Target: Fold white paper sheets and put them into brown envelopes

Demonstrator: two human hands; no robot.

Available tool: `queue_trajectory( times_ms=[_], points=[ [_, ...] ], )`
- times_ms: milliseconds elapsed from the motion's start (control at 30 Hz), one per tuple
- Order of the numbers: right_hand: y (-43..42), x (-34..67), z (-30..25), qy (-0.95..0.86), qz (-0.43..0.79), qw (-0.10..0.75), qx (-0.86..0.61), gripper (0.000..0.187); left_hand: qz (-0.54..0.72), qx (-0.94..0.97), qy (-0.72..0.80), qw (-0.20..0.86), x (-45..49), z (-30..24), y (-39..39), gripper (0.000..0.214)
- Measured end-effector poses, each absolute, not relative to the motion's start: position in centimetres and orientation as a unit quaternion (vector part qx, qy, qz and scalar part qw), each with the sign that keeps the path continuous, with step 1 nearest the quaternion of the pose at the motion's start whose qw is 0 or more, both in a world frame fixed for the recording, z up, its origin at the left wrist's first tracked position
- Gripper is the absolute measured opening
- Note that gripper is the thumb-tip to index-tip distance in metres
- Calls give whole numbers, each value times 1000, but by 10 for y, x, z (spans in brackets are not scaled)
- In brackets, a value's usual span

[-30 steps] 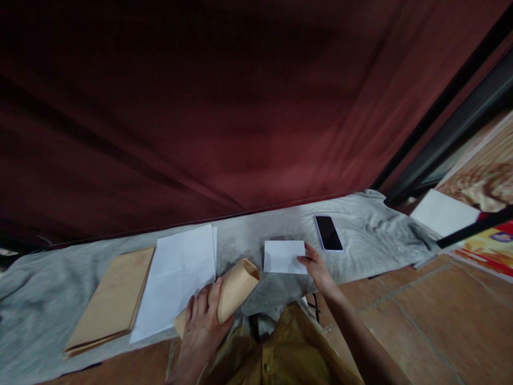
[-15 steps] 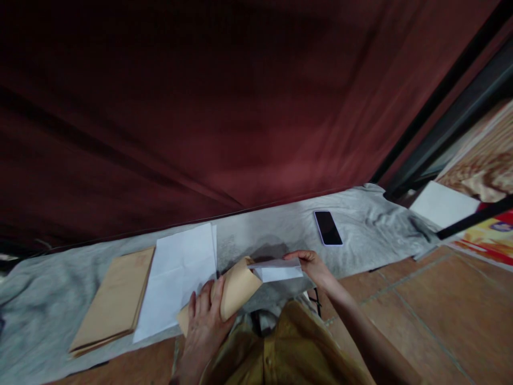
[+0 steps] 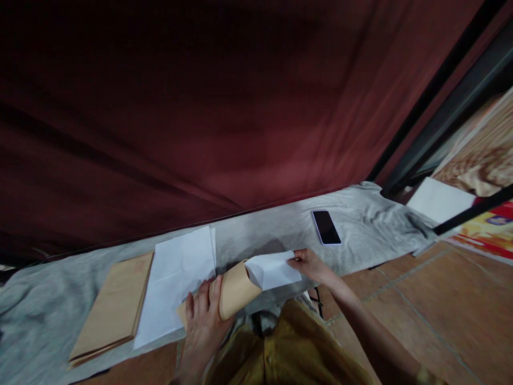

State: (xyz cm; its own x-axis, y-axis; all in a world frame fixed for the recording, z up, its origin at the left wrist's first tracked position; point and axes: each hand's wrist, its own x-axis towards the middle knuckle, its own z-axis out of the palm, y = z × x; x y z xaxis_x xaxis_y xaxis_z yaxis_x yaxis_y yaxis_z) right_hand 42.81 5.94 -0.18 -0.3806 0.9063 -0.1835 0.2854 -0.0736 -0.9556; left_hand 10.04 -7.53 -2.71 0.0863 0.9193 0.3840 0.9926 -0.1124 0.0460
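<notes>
My left hand (image 3: 205, 310) is wrapped round a tan paper envelope (image 3: 239, 293), which bulges at its mouth on the right. From that mouth a white folded sheet of paper (image 3: 274, 270) sticks out; its inner end is hidden inside the envelope. The fingers of my right hand (image 3: 310, 264) pinch the paper's outer end. Just left of my left hand lie flat white sheets (image 3: 180, 278), and beyond them a stack of tan envelopes (image 3: 114, 302).
A phone (image 3: 326, 227) with a dark screen lies on the grey cloth (image 3: 268, 224) covering the narrow table. Behind it hangs a dark red curtain (image 3: 256, 133). A white box-like object (image 3: 438, 200) stands at the right, beside a dark metal bar. Tiled floor (image 3: 420, 299) shows below.
The white paper at the envelope's mouth has turned and now shows a broader face. My right hand has shifted slightly, still pinching it. My left hand stays on the envelope.
</notes>
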Motion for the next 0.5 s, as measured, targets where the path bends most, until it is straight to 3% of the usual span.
queue_trajectory(
  times_ms=[200,500],
  points=[
    [59,431,19,-706,437,253,-497,26,-137,-741,-649,109,103,-24,-75,87],
    [35,384,21,-741,414,265,-457,25,-141,-753,-635,103,116,-18,-69,88]
  ],
)
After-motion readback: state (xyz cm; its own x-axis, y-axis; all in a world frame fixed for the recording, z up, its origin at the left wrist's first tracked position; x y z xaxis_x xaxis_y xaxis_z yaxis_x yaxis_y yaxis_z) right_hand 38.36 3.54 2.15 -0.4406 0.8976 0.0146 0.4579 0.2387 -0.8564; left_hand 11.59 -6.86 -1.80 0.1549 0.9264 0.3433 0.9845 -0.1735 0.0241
